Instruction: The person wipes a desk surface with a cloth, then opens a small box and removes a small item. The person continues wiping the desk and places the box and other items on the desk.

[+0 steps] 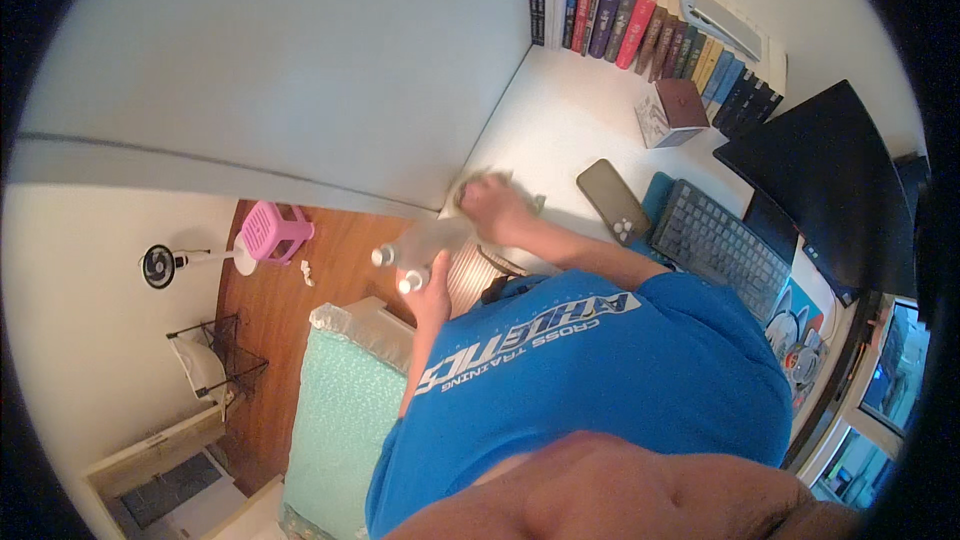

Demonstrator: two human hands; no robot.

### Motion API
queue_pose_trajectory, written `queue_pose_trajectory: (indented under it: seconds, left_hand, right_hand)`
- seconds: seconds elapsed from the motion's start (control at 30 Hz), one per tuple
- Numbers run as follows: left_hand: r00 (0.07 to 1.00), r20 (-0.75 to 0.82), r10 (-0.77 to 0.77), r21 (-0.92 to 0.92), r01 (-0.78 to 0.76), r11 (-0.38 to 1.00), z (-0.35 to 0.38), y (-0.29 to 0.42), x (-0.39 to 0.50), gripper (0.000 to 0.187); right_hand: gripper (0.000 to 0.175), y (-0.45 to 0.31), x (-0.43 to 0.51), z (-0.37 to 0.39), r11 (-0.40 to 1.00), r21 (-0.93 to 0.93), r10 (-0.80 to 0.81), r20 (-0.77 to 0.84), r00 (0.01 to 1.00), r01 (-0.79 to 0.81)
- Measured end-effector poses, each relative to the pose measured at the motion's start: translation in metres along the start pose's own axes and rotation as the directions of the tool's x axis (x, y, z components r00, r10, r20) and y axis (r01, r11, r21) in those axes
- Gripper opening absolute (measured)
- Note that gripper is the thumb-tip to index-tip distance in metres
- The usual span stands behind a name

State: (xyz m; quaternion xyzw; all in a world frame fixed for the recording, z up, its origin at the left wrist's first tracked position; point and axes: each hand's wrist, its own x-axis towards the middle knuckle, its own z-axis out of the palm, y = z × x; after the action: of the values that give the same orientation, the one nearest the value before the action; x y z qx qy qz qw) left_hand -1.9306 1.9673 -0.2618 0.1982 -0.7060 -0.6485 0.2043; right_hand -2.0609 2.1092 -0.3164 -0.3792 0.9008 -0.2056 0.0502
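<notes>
My left hand grips what look like two clear bottles with white caps. One bottle points its cap left, and the cap of the second bottle shows just below, its body mostly hidden by my fingers. My right hand is closed over a pale, crumpled cloth at the left edge of the white desk, close to the wall-like white panel. Motion blurs this hand and the cloth. To the right of the hand, a smartphone in a brownish case lies on the desk.
A keyboard and a dark monitor occupy the desk's right side. Behind them stand a box and a row of books. A tall white panel borders the desk. Floor items include a pink stool and a fan.
</notes>
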Motion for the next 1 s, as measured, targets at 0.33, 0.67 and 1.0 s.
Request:
queue_pose_trajectory:
  seconds: [0.33,0.67,1.0]
  left_hand:
    - [0.989,0.143,0.036,0.008,-0.037,0.999,0.073,0.0,0.072,0.027]
    - [0.956,0.251,0.151,0.127,-0.187,0.974,0.223,-0.083,0.165,0.041]
    - [0.967,0.059,0.248,0.422,-0.249,0.872,0.346,-0.095,0.21,0.055]
  right_hand:
    - [0.046,0.038,-0.074,-0.005,0.959,0.244,0.217,-0.302,0.928,-0.144]
    - [0.05,0.052,-0.092,0.003,0.94,0.223,0.32,-0.308,0.896,-0.259]
    - [0.055,0.058,-0.091,-0.003,0.919,0.295,0.346,-0.285,0.894,-0.262]
